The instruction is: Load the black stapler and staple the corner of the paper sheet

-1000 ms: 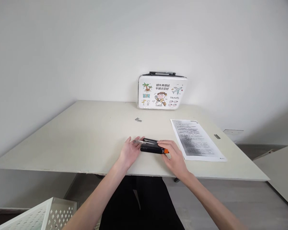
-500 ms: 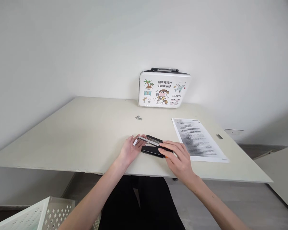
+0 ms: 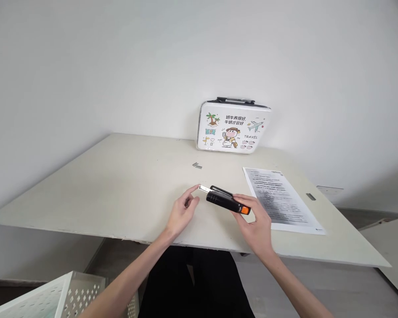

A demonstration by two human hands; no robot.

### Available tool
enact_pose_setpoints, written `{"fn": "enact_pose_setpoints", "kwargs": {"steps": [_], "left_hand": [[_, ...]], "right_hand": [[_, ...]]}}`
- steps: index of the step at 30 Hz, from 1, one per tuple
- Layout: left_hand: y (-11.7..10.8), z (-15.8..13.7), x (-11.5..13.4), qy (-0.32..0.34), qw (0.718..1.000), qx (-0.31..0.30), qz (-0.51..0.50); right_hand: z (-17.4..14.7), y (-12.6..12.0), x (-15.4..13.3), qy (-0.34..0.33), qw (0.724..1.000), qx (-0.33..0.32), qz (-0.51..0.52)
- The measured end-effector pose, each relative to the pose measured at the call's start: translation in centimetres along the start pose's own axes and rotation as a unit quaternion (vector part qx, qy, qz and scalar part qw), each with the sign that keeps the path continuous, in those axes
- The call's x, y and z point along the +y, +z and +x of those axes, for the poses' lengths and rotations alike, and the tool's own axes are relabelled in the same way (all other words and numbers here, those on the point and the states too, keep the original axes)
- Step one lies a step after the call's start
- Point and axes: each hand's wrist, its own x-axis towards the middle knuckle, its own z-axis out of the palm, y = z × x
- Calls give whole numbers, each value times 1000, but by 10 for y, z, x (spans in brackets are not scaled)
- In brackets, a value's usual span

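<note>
Stapler (image 3: pixel 222 202) sat in the right hand's grip (image 3: pixel 255 223) over the tabletop (image 3: pixel 126 185), orange end (image 3: pixel 245 210) turned into fuller view; the left hand (image 3: pixel 182 210), spread before, had curled, index finger (image 3: pixel 190 191) at the metal tip (image 3: pixel 204 189), its grip's closure unclear.

right hand (image 3: pixel 257 224) partly behind stapler (image 3: pixel 223 202); basket (image 3: pixel 65 291) cut off below; paper print (image 3: pixel 276 198) illegible.

Cartoon-printed case (image 3: pixel 233 128) — upright before a pale wall (image 3: pixel 119 66), perforated white basket (image 3: pixel 65 292) — lower left

Pale table (image 3: pixel 135 185) with white case (image 3: pixel 218 143), printed sheet (image 3: pixel 281 198), grey strips (image 3: pixel 311 197).
</note>
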Motion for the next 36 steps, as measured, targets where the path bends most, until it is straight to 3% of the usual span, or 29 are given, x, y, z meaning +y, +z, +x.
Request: {"fn": "enact_pose_setpoints", "kwargs": {"steps": [5,8,10,12,15,18,21,24,28,31,34,36], "left_hand": [[-1,-4,-1,37,998,-48,21],[-7,-2,-3,-14,999,-19,-44],[-13,0,-4,-64,988,19,-143],[-19,2,-4,-102,957,50,-268],[-30,4,-6,-143,883,83,-439],[-37,2,-7,-176,814,98,-545],[-40,0,-8,-186,783,106,-585],[-39,1,-8,-191,775,123,-589],[-37,2,-8,-197,782,124,-578],[-36,1,-6,-193,791,112,-570],[-36,2,-7,-183,795,103,-570],[-35,2,-8,-175,797,99,-570]], "right_hand": [[2,20,-5,59,997,-23,40],[9,37,-3,103,992,-44,63],[18,52,4,131,987,-53,76],[31,73,16,150,983,-53,87],[53,110,38,174,978,-50,101],[73,146,57,179,975,-57,121],[89,174,68,166,976,-74,118],[103,193,73,148,981,-89,86],[114,202,74,122,985,-110,46],[112,193,65,108,988,-105,29],[98,171,39,20,998,-66,7],[82,155,16,-62,994,-87,29]]}}
